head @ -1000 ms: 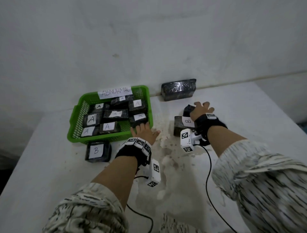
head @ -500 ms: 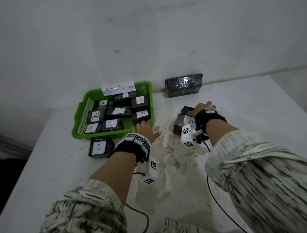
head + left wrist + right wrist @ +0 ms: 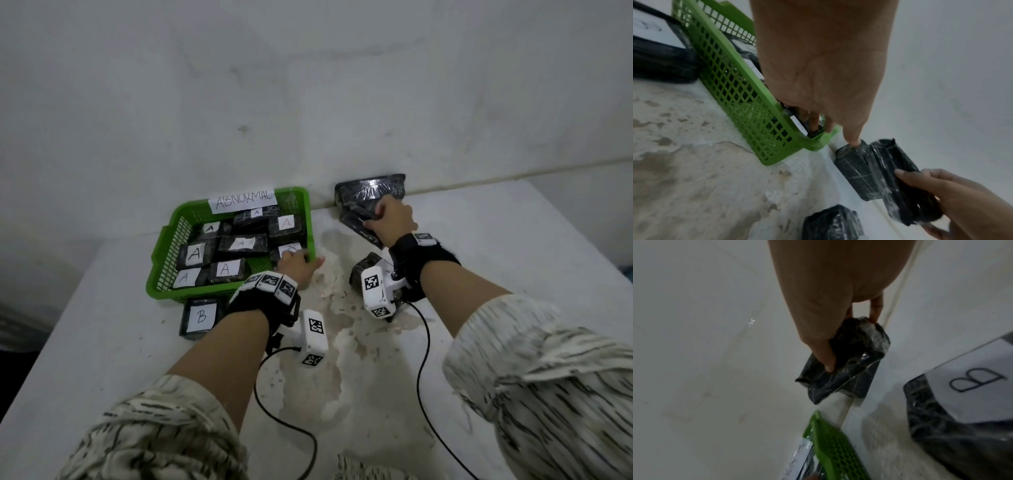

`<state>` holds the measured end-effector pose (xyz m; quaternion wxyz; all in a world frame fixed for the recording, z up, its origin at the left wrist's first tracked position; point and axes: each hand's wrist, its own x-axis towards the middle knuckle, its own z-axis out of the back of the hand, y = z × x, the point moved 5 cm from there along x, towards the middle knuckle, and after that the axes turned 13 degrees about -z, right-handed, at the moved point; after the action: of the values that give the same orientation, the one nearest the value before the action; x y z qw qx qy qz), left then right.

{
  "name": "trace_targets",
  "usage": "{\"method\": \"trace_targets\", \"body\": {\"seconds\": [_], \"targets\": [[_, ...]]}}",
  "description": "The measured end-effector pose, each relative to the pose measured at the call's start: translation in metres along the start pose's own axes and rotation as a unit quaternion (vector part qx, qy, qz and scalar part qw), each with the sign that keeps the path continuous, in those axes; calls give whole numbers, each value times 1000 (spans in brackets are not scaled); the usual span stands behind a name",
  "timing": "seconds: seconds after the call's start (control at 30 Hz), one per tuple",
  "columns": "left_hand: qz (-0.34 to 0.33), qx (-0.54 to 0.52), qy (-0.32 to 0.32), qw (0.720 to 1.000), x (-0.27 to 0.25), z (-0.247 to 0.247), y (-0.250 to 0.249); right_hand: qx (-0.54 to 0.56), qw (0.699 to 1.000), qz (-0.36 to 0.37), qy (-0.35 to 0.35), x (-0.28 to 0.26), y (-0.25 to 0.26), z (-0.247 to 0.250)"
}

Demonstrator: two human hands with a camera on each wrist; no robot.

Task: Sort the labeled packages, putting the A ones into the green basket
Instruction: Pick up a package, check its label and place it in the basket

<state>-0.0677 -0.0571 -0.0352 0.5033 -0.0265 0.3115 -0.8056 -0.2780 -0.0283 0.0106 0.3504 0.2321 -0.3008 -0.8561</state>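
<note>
The green basket (image 3: 161,240) holds several black packages labelled A. My left hand (image 3: 294,262) reaches over its near right corner, fingertips (image 3: 815,126) resting on a labelled package inside, thumb stretched outward. My right hand (image 3: 373,219) grips a black wrapped package (image 3: 358,224) by thumb and fingers, tilted and lifted off the table; its label is hidden. In the right wrist view the thumb presses on this package (image 3: 855,350). It hangs just in front of another unlabelled-looking black package (image 3: 371,186) that stands against the wall.
A black package labelled B (image 3: 363,270) lies under my right wrist, also plain as package B (image 3: 962,402). A second B package (image 3: 200,317) lies against the basket's front. A paper sign reading ABNORMAL (image 3: 243,200) hangs on the basket's back wall. The white table (image 3: 496,240) has worn patches.
My right hand left the B package, took hold of the dark package behind it and lifted it toward the wall. My left hand slid forward onto the basket's corner.
</note>
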Motion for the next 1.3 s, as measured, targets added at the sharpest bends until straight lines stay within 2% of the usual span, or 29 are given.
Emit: {"method": "trace_targets", "body": {"seconds": [0.03, 0.1, 0.2, 0.3, 0.37, 0.43, 0.5, 0.57, 0.67, 0.73, 0.83, 0.93, 1.07, 1.2, 1.3], "targets": [[-17, -56, -44, 997, -2, 7, -4, 18, 999, 27, -1, -8, 9, 1], [-46, -159, -92, 982, -7, 17, -13, 37, 994, 98, 11, -26, 27, -1], [-41, -335, -135, 931, -14, 25, -19, 55, 976, 204, 46, -50, 42, -14], [1, -442, -169, 881, -20, 32, -9, 64, 967, 231, 87, -68, 46, -28], [9, -471, -190, 861, -24, 39, 0, 95, 961, 220, 139, -80, 48, -36], [2, -463, -191, 866, -27, 45, 9, 159, 953, 183, 180, -87, 49, -41], [-15, -450, -176, 875, -32, 47, 16, 190, 955, 132, 188, -89, 48, -44], [-38, -445, -150, 882, -37, 47, 18, 172, 955, 86, 226, -91, 46, -51], [-70, -439, -124, 887, -45, 44, 17, 165, 937, 42, 304, -105, 45, -64], [-77, -452, -132, 879, -48, 44, 17, 180, 935, 45, 304, -110, 46, -70], [-61, -466, -153, 870, -53, 43, 18, 226, 937, 35, 263, -109, 43, -78], [-49, -478, -132, 867, -53, 36, 17, 274, 930, -8, 243, -107, 37, -81], [-76, -453, -155, 875, -53, 36, 18, 309, 914, -33, 261, -112, 35, -80], [-82, -448, -174, 873, -53, 35, 21, 311, 895, -55, 316, -117, 34, -83], [-71, -482, -149, 861, -57, 30, 17, 338, 896, -55, 284, -113, 31, -78]]}}
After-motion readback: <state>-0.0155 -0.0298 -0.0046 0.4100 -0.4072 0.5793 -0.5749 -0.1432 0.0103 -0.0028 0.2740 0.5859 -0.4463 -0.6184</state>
